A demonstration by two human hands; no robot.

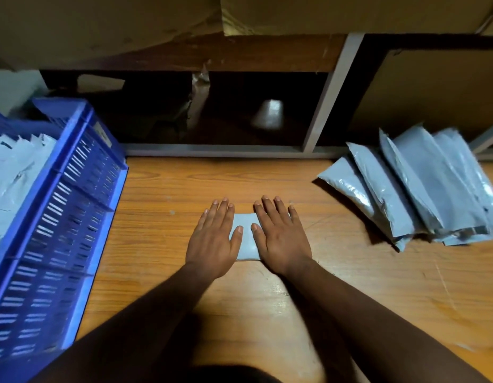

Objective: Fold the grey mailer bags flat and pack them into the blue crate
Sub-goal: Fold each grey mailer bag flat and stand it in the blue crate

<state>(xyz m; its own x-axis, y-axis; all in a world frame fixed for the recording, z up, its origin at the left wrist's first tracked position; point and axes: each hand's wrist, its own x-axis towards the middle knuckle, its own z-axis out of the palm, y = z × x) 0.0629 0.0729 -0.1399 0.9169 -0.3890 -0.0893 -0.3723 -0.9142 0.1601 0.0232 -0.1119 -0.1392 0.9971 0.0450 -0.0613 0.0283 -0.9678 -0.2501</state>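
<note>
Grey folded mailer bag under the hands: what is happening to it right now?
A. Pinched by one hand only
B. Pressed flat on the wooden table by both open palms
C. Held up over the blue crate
B: the left hand and right hand lie flat, fingers straight, on the grey folded mailer bag on the wooden table.

Both hands (pixel 246 236) flat on folded mailer bag (pixel 246 244), seemingly pressing

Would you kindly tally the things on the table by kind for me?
Blue crate: 1, with folded grey bags inside, too overlapped to count
Grey mailer bag under the left hand and right hand: 1
Grey mailer bags in the pile at right: about 5, overlapping
Total: about 7, crate contents aside
</note>
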